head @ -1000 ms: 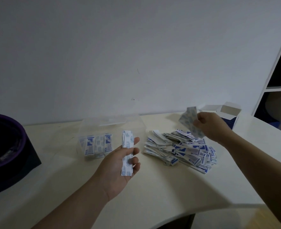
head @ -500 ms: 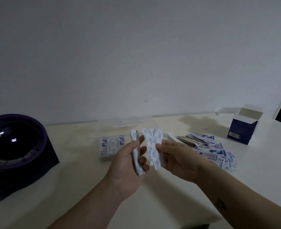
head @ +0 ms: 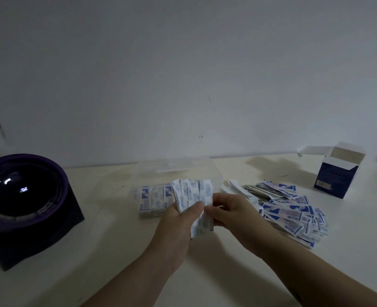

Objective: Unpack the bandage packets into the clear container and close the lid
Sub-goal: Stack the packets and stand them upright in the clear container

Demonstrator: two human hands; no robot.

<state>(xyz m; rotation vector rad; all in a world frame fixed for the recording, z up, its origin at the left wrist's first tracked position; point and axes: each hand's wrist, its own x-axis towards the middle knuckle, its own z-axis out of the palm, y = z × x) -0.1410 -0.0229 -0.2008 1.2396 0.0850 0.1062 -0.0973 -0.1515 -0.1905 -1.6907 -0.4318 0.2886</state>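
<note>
Several bandage packets (head: 193,194): fanned upright, clamped between both hands.
Left hand (head: 174,229): grips the fan's lower ends.
Right hand (head: 234,214): pinches the same bundle; hands together.
Clear container (head: 176,169): just beyond the hands, with a row of packets inside; lid hard to make out.
Doing it well: square the fan into a stack, then set it beside that row.
Loose pile (head: 289,209): right of the right hand, still to unpack.

place: plain indoor room, kind unclear | cues: cream table (head: 116,262), bare wall (head: 183,74)
</note>
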